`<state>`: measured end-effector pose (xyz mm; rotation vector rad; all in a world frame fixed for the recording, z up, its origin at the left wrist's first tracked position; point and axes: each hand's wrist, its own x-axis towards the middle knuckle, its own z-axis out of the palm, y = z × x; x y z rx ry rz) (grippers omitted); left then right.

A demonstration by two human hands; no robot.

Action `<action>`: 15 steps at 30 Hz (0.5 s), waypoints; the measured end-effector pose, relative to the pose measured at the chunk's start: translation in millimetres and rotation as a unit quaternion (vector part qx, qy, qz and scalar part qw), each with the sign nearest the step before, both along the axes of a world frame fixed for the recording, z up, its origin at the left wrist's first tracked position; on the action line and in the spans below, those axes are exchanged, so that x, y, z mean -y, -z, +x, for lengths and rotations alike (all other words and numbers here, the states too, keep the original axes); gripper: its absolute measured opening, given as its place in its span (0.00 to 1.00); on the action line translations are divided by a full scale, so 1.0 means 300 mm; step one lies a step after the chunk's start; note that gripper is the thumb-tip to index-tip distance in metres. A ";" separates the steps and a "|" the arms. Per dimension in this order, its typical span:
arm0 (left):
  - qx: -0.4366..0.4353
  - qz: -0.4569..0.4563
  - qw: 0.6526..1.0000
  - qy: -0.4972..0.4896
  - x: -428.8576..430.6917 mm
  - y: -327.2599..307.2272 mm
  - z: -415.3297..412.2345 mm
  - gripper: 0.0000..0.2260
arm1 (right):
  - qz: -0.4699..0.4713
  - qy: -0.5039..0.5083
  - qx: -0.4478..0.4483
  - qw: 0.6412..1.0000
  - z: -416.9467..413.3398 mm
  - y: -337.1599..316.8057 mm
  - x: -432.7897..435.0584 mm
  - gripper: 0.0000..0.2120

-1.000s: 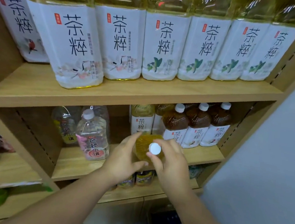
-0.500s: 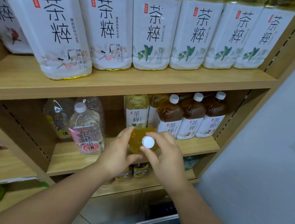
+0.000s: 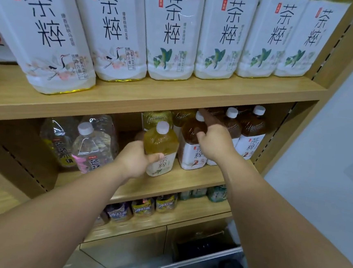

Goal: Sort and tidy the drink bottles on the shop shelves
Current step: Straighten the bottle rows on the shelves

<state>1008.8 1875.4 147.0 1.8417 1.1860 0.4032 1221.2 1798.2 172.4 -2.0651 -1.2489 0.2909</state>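
A yellow tea bottle (image 3: pixel 161 140) with a white cap stands upright on the middle shelf (image 3: pixel 188 177). My left hand (image 3: pixel 134 158) grips it around its label from the left, thumb across the front. Right of it stands a brown tea bottle (image 3: pixel 189 133) at the front of a row of brown tea bottles (image 3: pixel 254 127). My right hand (image 3: pixel 215 142) is at that front bottle's shoulder: the thumb touches the bottle and the index finger stretches up past its cap. More yellow tea bottles (image 3: pixel 155 117) stand behind, partly hidden by the shelf above.
Large white-labelled tea bottles (image 3: pixel 173 33) line the top shelf (image 3: pixel 175 93). Two clear bottles (image 3: pixel 93 145) stand on the left of the middle shelf. Small drink bottles (image 3: pixel 143 208) fill the lower shelf. The wooden side panel (image 3: pixel 289 131) closes the right.
The yellow bottle went from tilted towards me to upright on the middle shelf. My right hand let go of its cap and moved right to the brown bottle. The view moved closer.
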 end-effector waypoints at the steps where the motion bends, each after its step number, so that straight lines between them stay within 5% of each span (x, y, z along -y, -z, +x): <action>1: -0.008 -0.004 1.000 -0.004 -0.015 -0.005 0.004 0.09 | 0.007 0.015 0.020 1.000 0.006 0.011 -0.004 0.25; 6: -0.075 0.033 0.997 -0.008 -0.042 -0.016 0.017 0.24 | 0.086 0.086 0.107 0.987 -0.029 0.045 0.071 0.14; 15: -0.007 0.037 0.996 -0.081 0.020 0.020 -0.001 0.26 | 0.134 0.081 0.120 0.980 -0.119 0.091 0.299 0.16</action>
